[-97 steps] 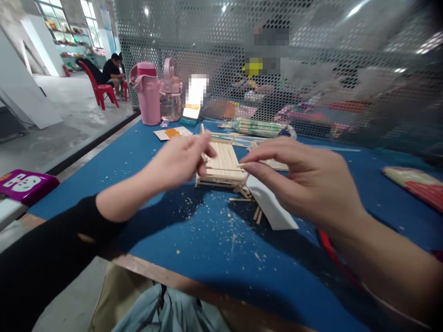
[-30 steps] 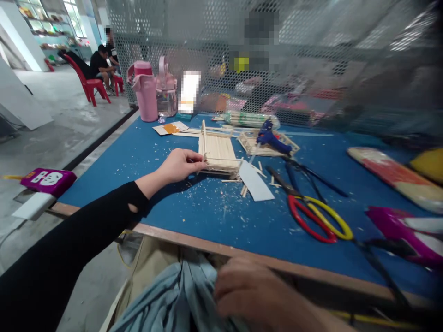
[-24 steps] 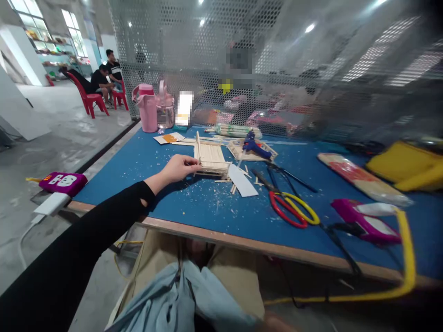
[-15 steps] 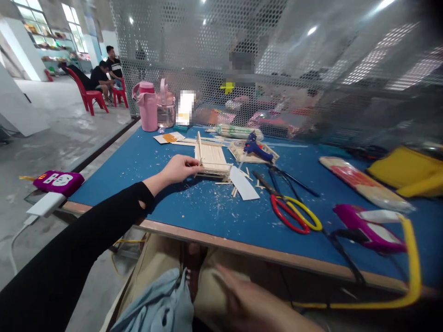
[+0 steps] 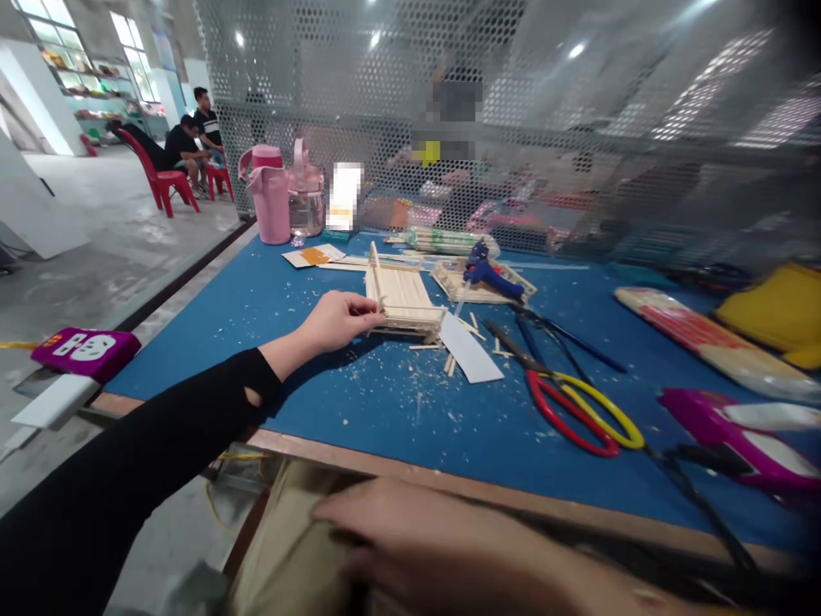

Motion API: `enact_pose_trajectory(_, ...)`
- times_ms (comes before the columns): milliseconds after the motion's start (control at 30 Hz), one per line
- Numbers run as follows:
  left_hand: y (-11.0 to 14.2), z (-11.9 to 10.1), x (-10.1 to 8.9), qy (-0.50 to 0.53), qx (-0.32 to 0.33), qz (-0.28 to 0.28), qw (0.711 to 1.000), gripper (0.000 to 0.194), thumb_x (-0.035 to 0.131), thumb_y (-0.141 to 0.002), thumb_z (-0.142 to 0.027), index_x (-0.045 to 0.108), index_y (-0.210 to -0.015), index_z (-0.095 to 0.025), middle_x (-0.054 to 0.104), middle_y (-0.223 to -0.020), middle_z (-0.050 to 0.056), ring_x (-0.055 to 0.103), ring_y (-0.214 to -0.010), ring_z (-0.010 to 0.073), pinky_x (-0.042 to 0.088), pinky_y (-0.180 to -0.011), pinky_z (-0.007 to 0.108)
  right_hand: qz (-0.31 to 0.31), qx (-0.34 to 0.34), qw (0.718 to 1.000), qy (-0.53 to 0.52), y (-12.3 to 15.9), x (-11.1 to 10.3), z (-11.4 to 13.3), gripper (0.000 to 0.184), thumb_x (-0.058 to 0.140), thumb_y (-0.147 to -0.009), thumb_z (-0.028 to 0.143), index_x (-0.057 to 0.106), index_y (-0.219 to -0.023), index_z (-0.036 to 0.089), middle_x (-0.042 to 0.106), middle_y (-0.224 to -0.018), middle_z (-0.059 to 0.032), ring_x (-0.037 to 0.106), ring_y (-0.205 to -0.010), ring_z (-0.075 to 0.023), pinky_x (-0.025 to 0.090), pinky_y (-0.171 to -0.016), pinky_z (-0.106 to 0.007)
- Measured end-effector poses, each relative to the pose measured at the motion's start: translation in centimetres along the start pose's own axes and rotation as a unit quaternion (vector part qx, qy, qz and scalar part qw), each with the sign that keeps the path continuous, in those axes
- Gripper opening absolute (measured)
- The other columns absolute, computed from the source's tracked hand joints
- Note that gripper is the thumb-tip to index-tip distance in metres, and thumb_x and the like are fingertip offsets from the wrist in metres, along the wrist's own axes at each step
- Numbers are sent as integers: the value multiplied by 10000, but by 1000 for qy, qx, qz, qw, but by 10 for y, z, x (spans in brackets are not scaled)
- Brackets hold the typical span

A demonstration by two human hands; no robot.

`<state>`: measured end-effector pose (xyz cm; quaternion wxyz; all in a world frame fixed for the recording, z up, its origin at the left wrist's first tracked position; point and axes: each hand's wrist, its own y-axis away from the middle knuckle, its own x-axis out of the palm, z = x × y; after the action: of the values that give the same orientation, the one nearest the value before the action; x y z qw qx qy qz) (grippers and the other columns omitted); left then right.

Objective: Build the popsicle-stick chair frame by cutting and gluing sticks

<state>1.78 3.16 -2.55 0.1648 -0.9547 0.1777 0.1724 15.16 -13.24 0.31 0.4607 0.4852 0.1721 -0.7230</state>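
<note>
- Right hand [image 5: 416, 530] has dropped from beside the little stick model [image 5: 403, 291] to the lap, under the desk [image 5: 321, 398] edge; left hand [image 5: 333, 325] is still parked at the model.
- Left fingers are pinching the model's near-left corner, with the rest of it sitting on the desk, beyond and to the right of them.
- Other hand's a blur, so honestly can't tell if those fingers are clenched or holding anything.
- Biggest worry for me: thin sticks, one-sided hold. If the left fingers twist or squeeze too hard, that corner could pop loose or the whole model could pivot.
- Swinging the right hand up carelessly could bump the desk edge, or sweep the white paper strip [image 5: 471, 351] and loose stick bits [image 5: 450, 366] just right of the left fingers.
- Farther right of them, the red-and-yellow-handled tool [image 5: 542, 373] would crowd a reach from that side.
- Blue glue gun [image 5: 491, 274] rests on a second stick frame [image 5: 447, 291], beyond and right of the left fingers. If it's hot, brushing it means a burn.
- Pink flask [image 5: 270, 205] is well beyond the left fingers, not blocking anything.
</note>
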Motion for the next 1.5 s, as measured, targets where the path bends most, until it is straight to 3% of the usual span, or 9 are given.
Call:
enact_pose_trajectory(33,0,0,1,3,-2,-1,1000,261,615,-747,-343,712,-808,-109,580,-635,16,440,-556,96,363,-579,266,11,-38,997,-63,14,-17,-11,219,568,-835,138,648,-1027,206,726,-905,13,649,-743,-89,474,-629,-155)
enact_pose_trajectory(100,2,-2,3,10,-7,-3,1000,266,615,-749,-345,710,-820,-107,577,-644,11,433,-563,93,358,-582,261,-93,-34,990,-102,34,-50,-38,210,484,-888,141,655,-977,223,721,-849,30,649,-730,-81,481,-658,-165)
enact_pose_trajectory(200,3,-7,7,15,-14,-10,1000,250,610,-759,-332,709,-816,-109,575,-652,4,427,-570,90,351,-582,253,-282,30,959,-25,33,-87,-83,157,517,-868,258,658,-931,235,722,-876,-15,661,-767,-154,497,-678,-263)
enact_pose_trajectory(267,3,-11,10,7,-20,-12,1000,234,606,-766,-321,709,-791,-112,566,-639,-2,416,-565,88,339,-567,246,-333,68,938,67,16,-102,-107,269,571,-798,277,638,-1042,186,700,-1039,-100,644,-926,-241,485,-801,-369)
enact_pose_trajectory(367,3,-15,13,-8,-26,-18,999,225,611,-771,-315,715,-763,-116,562,-625,-2,411,-569,92,331,-550,240,-311,69,939,130,-13,-115,-126,277,619,-725,279,662,-962,143,697,-992,-128,622,-938,-282,457,-813,-406)
enact_pose_trajectory(467,3,-17,15,-16,-29,-31,999,220,620,-770,-312,731,-768,-122,590,-644,13,441,-603,105,350,-556,239,-276,70,954,93,-26,-119,-130,133,622,-718,279,669,-782,172,696,-825,-71,628,-774,-216,455,-692,-333)
enact_pose_trajectory(867,-3,-20,15,20,-53,-16,998,160,649,-752,-241,732,-785,-109,574,-585,-10,402,-512,69,323,-501,227,-239,128,963,3,-23,-118,-138,177,657,-713,367,685,-725,193,634,-601,7,533,-558,-116,355,-494,-255)
enact_pose_trajectory(1100,-4,-19,15,15,-42,-12,999,172,653,-758,-263,739,-789,-116,577,-568,-8,410,-493,73,314,-480,229,-239,161,957,14,-25,-119,-133,146,596,-760,279,692,-740,171,620,-617,10,511,-580,-100,359,-539,-243)
enact_pose_trajectory(1500,7,-22,19,-39,-19,-49,998,224,641,-776,-222,742,-950,-123,739,-815,55,613,-699,141,481,-689,275,-222,165,959,61,-26,-121,-129,130,609,-758,260,681,-708,165,555,-554,24,444,-526,-93,308,-527,-265)
